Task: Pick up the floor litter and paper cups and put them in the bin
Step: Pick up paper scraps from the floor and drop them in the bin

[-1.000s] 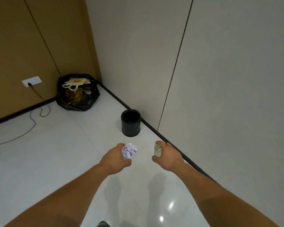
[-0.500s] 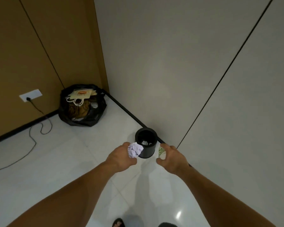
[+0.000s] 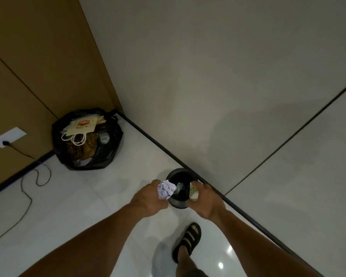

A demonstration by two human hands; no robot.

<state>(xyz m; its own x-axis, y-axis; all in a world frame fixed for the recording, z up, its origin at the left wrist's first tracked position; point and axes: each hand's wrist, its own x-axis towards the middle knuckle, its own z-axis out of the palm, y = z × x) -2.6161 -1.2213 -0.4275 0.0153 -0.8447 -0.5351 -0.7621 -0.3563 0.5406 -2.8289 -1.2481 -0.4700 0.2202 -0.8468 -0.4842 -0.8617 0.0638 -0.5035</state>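
A small round black bin stands on the white floor against the wall's dark skirting; a scrap of litter lies inside it. My left hand grips a crumpled pale purple paper ball at the bin's left rim. My right hand grips a crushed white and green paper cup at the bin's right rim. Both hands hover just above the bin, one on each side of its mouth.
A full black rubbish bag with a paper carrier bag on top sits in the corner. A black cable runs across the floor from a wall socket. My sandalled foot stands just behind the bin.
I have walked up to the bin. Both hands, still holding the paper ball and the cup, have come from short of the bin to its rim.
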